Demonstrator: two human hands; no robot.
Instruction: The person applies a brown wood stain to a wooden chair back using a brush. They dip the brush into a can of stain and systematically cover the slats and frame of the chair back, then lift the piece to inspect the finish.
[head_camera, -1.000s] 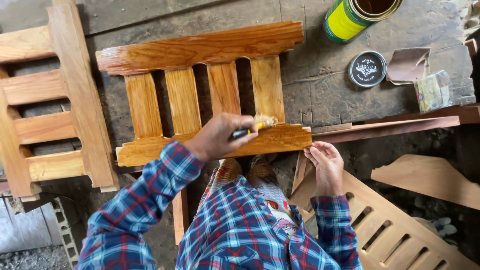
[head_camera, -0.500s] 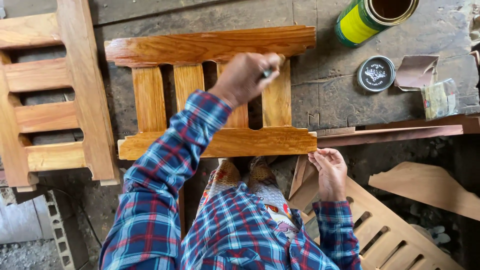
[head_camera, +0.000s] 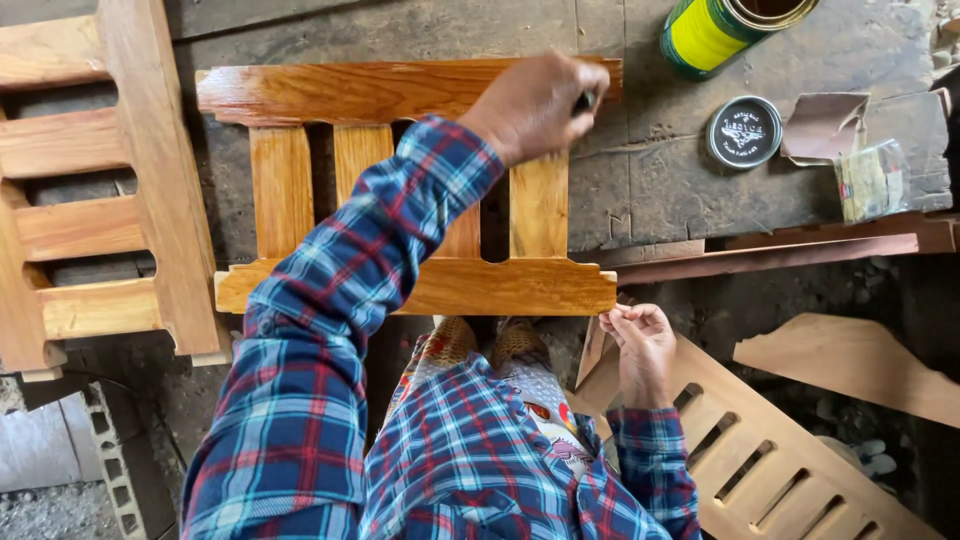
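Work in hand: coating a slatted wooden panel (head_camera: 400, 180) that lies flat on the stone floor (head_camera: 650, 170).
Left hand (head_camera: 535, 105): reaches over the panel's far rail at its right end, fist closed round a dark handle, probably a brush; its tip is hidden.
Right hand (head_camera: 640, 345): rests at the near rail's right end, fingers loosely curled and touching the wood, holding nothing.
Panel: middle of the scene, just beyond the person's knees.
Progress: far rail and near rail look glossy and deep amber, as do the visible slats; I judge the top face mostly coated, with the far right corner under way. Edges and underside cannot be judged.
Supplies: open green and yellow can (head_camera: 720, 30) far right; round dark lid (head_camera: 744, 131) beside it.
Other pieces: paler slatted frame (head_camera: 100, 200) at left looks uncoated.
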